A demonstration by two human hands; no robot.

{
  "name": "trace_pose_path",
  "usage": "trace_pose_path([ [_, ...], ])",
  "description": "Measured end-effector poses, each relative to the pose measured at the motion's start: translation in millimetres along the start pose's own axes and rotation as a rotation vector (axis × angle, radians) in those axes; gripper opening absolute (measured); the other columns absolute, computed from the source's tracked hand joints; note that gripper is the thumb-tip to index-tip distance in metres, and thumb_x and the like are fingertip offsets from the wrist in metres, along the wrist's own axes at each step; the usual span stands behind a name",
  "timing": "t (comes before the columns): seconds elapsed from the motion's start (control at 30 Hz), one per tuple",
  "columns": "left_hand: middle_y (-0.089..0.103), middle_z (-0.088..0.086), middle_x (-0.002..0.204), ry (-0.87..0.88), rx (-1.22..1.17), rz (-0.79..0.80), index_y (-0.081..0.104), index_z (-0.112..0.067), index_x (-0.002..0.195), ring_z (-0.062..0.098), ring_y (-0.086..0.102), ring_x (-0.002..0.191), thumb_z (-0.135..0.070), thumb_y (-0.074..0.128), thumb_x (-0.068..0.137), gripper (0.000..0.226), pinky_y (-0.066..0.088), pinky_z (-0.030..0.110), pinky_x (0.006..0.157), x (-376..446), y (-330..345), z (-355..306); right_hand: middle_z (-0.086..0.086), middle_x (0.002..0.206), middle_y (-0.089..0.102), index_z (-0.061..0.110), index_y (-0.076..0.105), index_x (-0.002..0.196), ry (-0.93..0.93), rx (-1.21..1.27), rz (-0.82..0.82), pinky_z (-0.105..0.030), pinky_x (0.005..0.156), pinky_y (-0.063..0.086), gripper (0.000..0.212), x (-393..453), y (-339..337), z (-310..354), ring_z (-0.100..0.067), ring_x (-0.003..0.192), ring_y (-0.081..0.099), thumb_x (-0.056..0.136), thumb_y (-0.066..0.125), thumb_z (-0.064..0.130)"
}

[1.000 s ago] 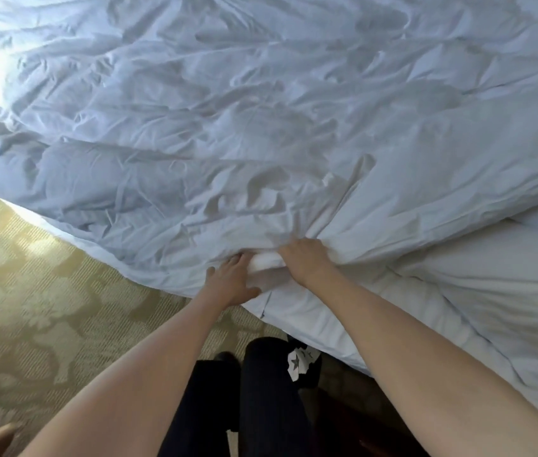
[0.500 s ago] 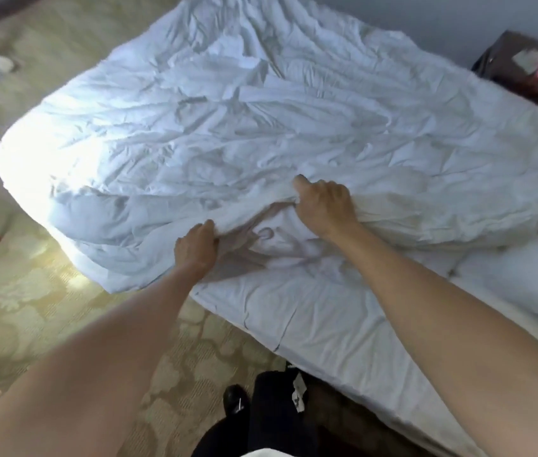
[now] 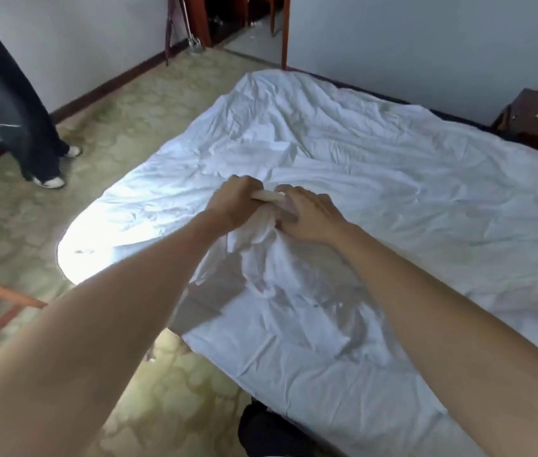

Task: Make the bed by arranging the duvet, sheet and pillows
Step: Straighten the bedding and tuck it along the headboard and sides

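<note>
Both hands are gripping a bunched edge of the white duvet [image 3: 343,166] and holding it lifted over the bed. The left hand [image 3: 234,201] is curling its fingers round a tight roll of the cloth, and the right hand [image 3: 307,214] is clutching the same roll just beside it, knuckles up. The duvet is soft, thin-looking cotton, heavily creased, spreading in rumpled folds across most of the mattress. Below the hands the white sheet [image 3: 277,351] is lying flatter, wrinkled, draping off the near edge of the bed. The floor is patterned beige-green carpet [image 3: 149,103]. A dark wooden nightstand [image 3: 531,127] is standing at the far right with papers on top. Another person's dark-trousered legs [image 3: 14,103] are standing on the carpet at far left.
</note>
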State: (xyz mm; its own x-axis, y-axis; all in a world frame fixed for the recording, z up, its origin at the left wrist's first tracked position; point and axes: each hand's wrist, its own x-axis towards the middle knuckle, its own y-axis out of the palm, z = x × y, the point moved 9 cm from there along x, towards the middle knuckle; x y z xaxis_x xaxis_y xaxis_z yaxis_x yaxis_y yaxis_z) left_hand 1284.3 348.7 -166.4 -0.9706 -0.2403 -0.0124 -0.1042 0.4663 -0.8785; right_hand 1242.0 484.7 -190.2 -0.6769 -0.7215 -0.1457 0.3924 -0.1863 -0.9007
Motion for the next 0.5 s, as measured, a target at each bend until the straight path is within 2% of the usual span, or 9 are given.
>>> trace_pose_path([
  [0.07, 0.06, 0.004, 0.077, -0.012, -0.026, 0.037, 0.061, -0.018, 0.072, 0.031, 0.062, 0.085, -0.027, 0.068, 0.086, 0.017, 0.05, 0.038, 0.07, 13.5, -2.2, 11.5, -0.005, 0.109, 0.064, 0.027, 0.059, 0.108, 0.013, 0.038, -0.031, -0.037, 0.077, 0.045, 0.019, 28.1, -8.5, 11.0, -0.03, 0.106, 0.06, 0.092, 0.054, 0.036],
  [0.1, 0.059, 0.003, 0.077, -0.022, -0.067, 0.021, 0.06, -0.019, 0.073, 0.029, 0.061, 0.083, -0.03, 0.07, 0.085, 0.019, 0.048, 0.037, 0.069, 17.9, -5.2, 17.6, -0.007, 0.103, 0.064, 0.025, 0.061, 0.096, 0.018, 0.017, -0.02, -0.035, 0.072, 0.043, 0.01, 41.5, -12.5, 13.7, -0.032, 0.101, 0.061, 0.092, 0.052, 0.03],
  [0.13, 0.059, 0.003, 0.077, -0.029, -0.125, -0.013, 0.06, -0.017, 0.075, 0.028, 0.061, 0.082, -0.033, 0.072, 0.085, 0.021, 0.045, 0.034, 0.066, 20.5, -6.9, 23.8, -0.008, 0.102, 0.063, 0.023, 0.062, 0.093, 0.017, -0.02, 0.004, -0.034, 0.071, 0.04, 0.012, 52.5, -16.3, 15.9, -0.033, 0.1, 0.061, 0.091, 0.051, 0.025],
  [0.2, 0.063, 0.009, 0.084, -0.057, -0.18, -0.052, 0.062, -0.01, 0.089, 0.03, 0.061, 0.085, -0.036, 0.072, 0.085, 0.028, 0.039, 0.031, 0.065, 22.2, -2.3, 36.5, -0.012, 0.113, 0.062, 0.02, 0.065, 0.108, 0.025, -0.066, 0.036, -0.033, 0.075, 0.039, 0.024, 70.1, -25.6, 14.6, -0.035, 0.106, 0.059, 0.091, 0.048, 0.022],
  [0.27, 0.065, 0.016, 0.101, -0.09, -0.087, 0.036, 0.057, -0.011, 0.111, 0.033, 0.061, 0.094, -0.038, 0.068, 0.087, 0.038, 0.043, 0.035, 0.072, 22.6, 19.0, 55.2, -0.014, 0.122, 0.059, 0.02, 0.062, 0.121, 0.058, -0.08, 0.027, -0.036, 0.083, 0.041, 0.031, 84.7, -40.7, 6.9, -0.035, 0.113, 0.056, 0.093, 0.048, 0.023],
  [0.3, 0.063, 0.018, 0.105, -0.115, -0.031, 0.099, 0.052, -0.012, 0.116, 0.036, 0.06, 0.098, -0.034, 0.066, 0.088, 0.039, 0.044, 0.038, 0.075, 22.8, 32.1, 70.6, -0.014, 0.122, 0.059, 0.02, 0.062, 0.122, 0.076, -0.081, 0.005, -0.036, 0.084, 0.042, 0.032, 90.2, -50.4, 1.1, -0.035, 0.113, 0.057, 0.093, 0.048, 0.024],
  [0.37, 0.062, 0.019, 0.107, -0.21, 0.013, 0.14, 0.047, -0.014, 0.113, 0.039, 0.059, 0.101, -0.023, 0.063, 0.084, 0.034, 0.044, 0.039, 0.075, 20.6, 42.9, 106.0, -0.014, 0.118, 0.061, 0.021, 0.064, 0.118, 0.11, -0.084, -0.034, -0.034, 0.08, 0.041, 0.029, 99.4, -64.9, -12.6, -0.035, 0.109, 0.059, 0.093, 0.05, 0.024],
  [0.5, 0.06, 0.015, 0.104, -0.321, 0.096, 0.061, 0.045, -0.013, 0.105, 0.037, 0.058, 0.102, -0.016, 0.051, 0.088, 0.018, 0.043, 0.042, 0.075, 17.1, 41.2, 154.8, -0.01, 0.11, 0.064, 0.022, 0.067, 0.11, 0.224, 0.008, -0.042, -0.031, 0.075, 0.039, 0.025, 109.2, -62.2, -33.0, -0.034, 0.102, 0.061, 0.092, 0.049, 0.022],
])
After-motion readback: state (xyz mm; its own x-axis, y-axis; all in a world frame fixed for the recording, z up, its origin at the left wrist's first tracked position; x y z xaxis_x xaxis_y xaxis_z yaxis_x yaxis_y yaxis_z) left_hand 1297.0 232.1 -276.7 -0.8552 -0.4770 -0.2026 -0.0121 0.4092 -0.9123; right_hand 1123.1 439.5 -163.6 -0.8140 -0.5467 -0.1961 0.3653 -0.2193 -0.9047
